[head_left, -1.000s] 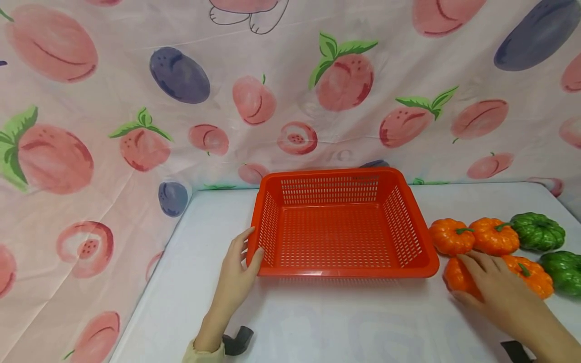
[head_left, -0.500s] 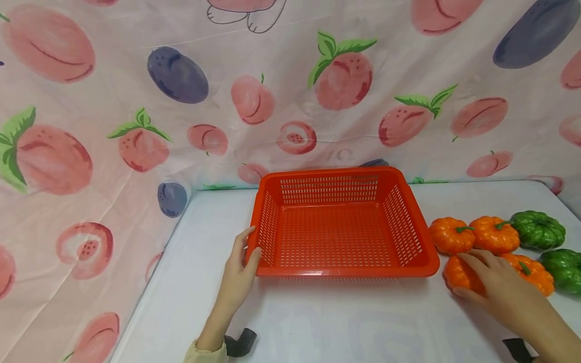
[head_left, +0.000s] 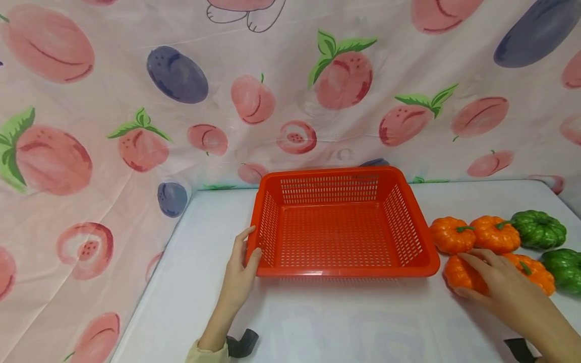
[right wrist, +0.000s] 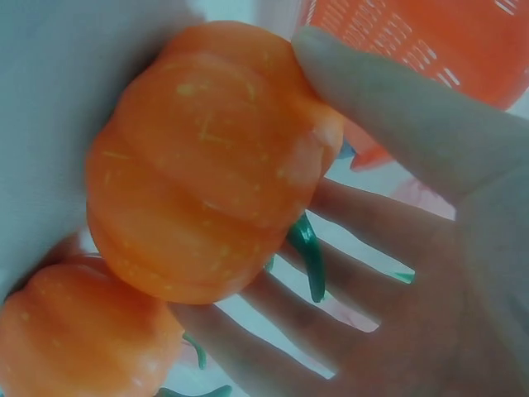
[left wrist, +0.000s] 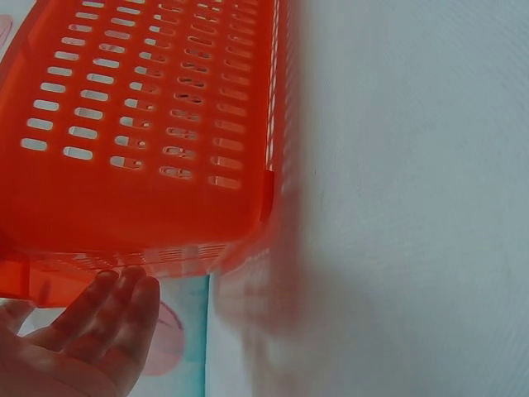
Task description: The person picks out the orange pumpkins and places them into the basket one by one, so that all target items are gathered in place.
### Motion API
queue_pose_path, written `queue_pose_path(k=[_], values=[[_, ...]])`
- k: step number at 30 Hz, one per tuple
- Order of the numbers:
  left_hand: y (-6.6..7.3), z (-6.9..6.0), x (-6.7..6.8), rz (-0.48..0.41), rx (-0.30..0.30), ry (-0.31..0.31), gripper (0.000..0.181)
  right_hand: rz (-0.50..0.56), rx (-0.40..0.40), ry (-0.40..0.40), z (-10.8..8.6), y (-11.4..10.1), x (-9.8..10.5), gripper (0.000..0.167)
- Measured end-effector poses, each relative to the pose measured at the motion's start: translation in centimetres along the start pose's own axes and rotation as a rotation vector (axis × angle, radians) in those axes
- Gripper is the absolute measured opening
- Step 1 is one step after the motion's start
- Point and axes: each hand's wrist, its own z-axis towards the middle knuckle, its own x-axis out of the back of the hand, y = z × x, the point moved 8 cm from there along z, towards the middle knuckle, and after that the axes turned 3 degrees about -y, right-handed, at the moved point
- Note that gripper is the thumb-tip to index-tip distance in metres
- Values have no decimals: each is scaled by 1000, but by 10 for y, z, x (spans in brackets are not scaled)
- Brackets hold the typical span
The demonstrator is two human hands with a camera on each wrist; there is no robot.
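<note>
A red plastic basket (head_left: 333,234) with slotted walls stands on the white table. At its left rim is my left hand (head_left: 238,275), thumb over the edge and fingers along the outside; the left wrist view shows the fingertips (left wrist: 142,289) against the outer wall. To the right of the basket, my right hand (head_left: 504,287) holds a small orange pumpkin (head_left: 463,275) between thumb and fingers. The right wrist view shows that pumpkin (right wrist: 207,165) close up, its green stem towards the palm. The hand partly hides it in the head view.
More orange pumpkins (head_left: 451,236) lie close to the basket's right side, one of them (head_left: 533,275) just beyond my right hand. Two green pumpkins (head_left: 537,229) sit farther right. A fruit-printed cloth (head_left: 295,101) hangs behind the table (head_left: 317,322).
My right hand has shifted very slightly on the orange pumpkin, and more of the pumpkin shows. The left hand and the basket stay almost as they were.
</note>
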Motion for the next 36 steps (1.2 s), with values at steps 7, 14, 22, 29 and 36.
queue_pose_path(k=[7,14,22,29,36], values=[[0,0,-1,-15,5,-1,52,14,33,54,-2,-6,11,74],[-1,1,-2,-25,4,-10,52,25,63,97,-6,-15,21,72],[-1,1,-2,-34,4,-9,52,25,155,213,-9,-24,36,72],[-1,1,-1,-45,3,-13,52,26,182,265,-9,-26,46,73],[-2,3,-2,-51,-8,-18,51,6,125,233,-7,-26,52,75]])
